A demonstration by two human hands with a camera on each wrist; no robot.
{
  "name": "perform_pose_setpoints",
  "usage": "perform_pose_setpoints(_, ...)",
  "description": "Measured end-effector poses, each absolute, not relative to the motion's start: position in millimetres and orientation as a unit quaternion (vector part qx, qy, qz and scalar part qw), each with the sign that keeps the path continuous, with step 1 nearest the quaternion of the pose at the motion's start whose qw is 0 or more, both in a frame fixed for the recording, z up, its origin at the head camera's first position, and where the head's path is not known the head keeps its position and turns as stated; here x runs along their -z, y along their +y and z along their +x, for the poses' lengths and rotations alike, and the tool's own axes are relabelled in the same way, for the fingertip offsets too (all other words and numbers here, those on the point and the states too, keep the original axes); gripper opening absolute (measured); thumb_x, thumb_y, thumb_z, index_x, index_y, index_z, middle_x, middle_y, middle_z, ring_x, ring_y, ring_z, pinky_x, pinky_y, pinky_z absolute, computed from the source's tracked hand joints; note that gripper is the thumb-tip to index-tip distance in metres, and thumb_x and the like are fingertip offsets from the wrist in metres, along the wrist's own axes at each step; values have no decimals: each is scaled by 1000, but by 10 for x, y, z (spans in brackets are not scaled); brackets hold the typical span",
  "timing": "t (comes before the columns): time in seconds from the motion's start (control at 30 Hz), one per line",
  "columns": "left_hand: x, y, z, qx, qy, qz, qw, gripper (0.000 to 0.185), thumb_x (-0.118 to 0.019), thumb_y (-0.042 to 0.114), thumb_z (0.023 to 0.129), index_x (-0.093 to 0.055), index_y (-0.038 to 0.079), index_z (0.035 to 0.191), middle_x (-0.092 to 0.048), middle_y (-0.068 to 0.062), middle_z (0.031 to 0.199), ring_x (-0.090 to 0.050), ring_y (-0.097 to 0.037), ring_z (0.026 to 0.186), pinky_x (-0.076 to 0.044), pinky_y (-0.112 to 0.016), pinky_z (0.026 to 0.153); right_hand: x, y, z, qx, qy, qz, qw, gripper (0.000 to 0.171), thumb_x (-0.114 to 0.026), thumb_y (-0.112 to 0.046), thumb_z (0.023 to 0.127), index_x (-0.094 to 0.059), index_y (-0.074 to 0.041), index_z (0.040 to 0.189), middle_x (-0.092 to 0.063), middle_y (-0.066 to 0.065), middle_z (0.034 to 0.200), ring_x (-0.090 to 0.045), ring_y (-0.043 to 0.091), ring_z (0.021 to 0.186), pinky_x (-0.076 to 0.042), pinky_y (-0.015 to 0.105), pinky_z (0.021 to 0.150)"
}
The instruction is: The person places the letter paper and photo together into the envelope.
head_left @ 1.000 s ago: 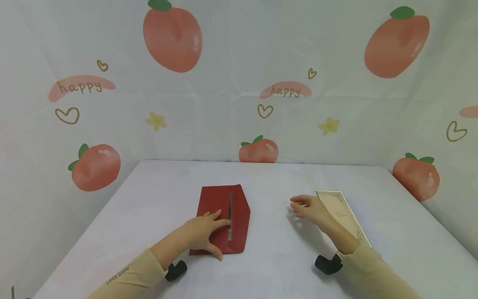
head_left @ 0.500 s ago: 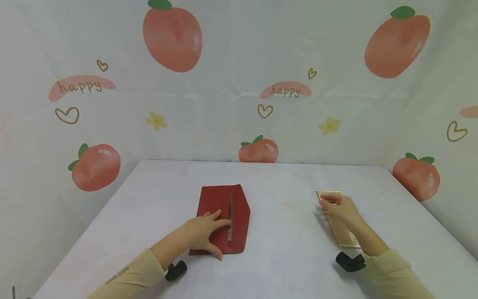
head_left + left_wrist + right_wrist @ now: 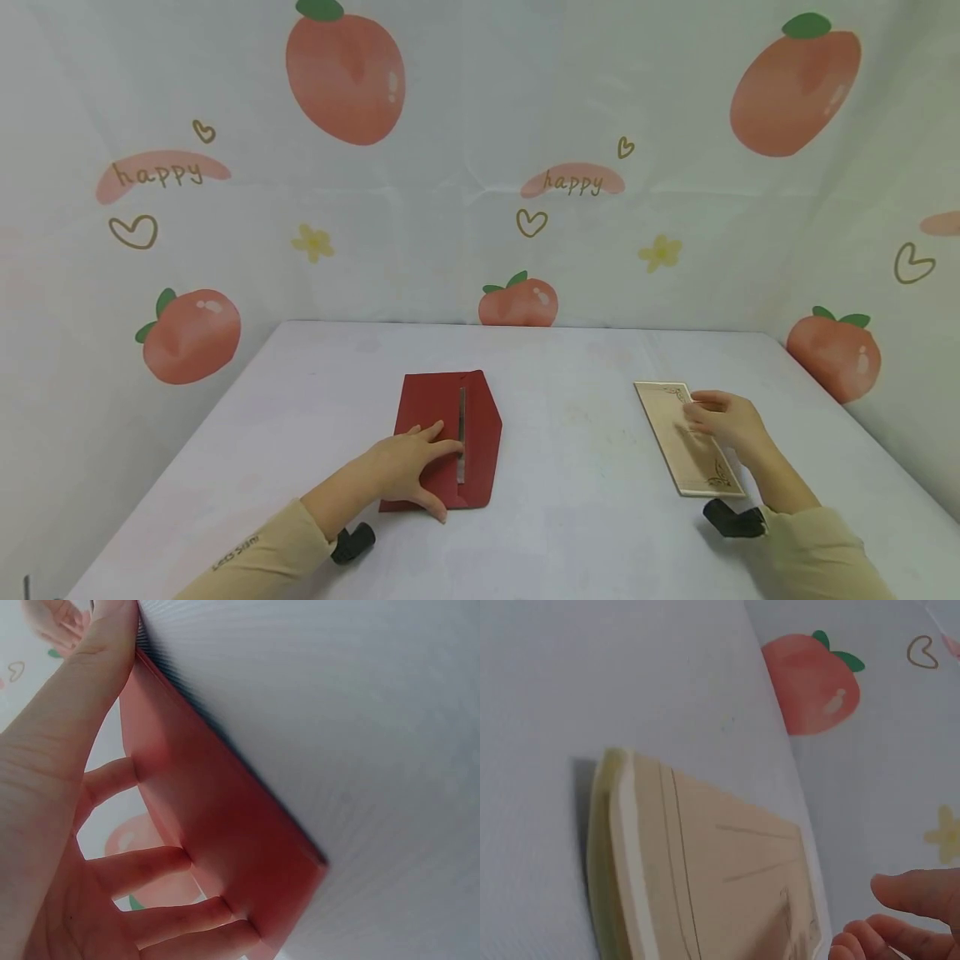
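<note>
Left hand point(image 3: 411, 468), fingers spread, rests on envelope point(image 3: 482, 442). Right hand point(image 3: 726, 422), loosely bent, holds nothing. Card point(image 3: 667, 421): probably light, stiffish; best pinched by long edge point(image 3: 661, 442).

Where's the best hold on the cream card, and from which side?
Probably pinch the cream card by its long right edge, coming from the right: it lies flat, its near end shows some thickness to catch, and the right grip is at that side.

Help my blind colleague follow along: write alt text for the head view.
A left hand rests spread on a red envelope; the right hand hovers at the edge of a cream card, on a white table before a fruit-print backdrop.
</note>
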State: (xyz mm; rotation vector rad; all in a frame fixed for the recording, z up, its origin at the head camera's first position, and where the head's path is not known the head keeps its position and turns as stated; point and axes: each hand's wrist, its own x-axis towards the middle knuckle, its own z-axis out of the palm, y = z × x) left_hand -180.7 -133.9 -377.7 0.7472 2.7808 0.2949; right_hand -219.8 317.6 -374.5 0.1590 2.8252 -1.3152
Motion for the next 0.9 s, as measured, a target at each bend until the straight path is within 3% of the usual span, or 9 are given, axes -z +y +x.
perform_pose_setpoints(0.33,3779,-1344,-1810,-101,953,260,121,86,-77,60,61,-47,26,134,-37,-18,147,-39,-52,128,-45,-59,93,3803,3411,-2242,367,924,88,51,62,-62,-23,87,-39,20,125,-47,40,121,-61,17,82,-50,22,64)
perform_pose_setpoints(0.53,3769,-1340,-1803,-103,953,259,122,86,-77,59,61,-47,25,134,-37,-19,147,-39,-52,128,-44,-59,94,3887,3458,-2280,352,929,94,60,68,-71,-26,80,-43,20,121,-51,39,115,-59,36,93,-52,33,70)
perform_pose_setpoints(0.9,3762,-1337,-1794,-98,953,259,123,86,-77,59,61,-47,25,134,-37,-19,147,-39,-51,129,-44,-58,94,3906,3411,-2292,330,936,114,52,57,-72,-19,77,-48,19,113,-55,36,105,-59,34,86,-49,32,66)
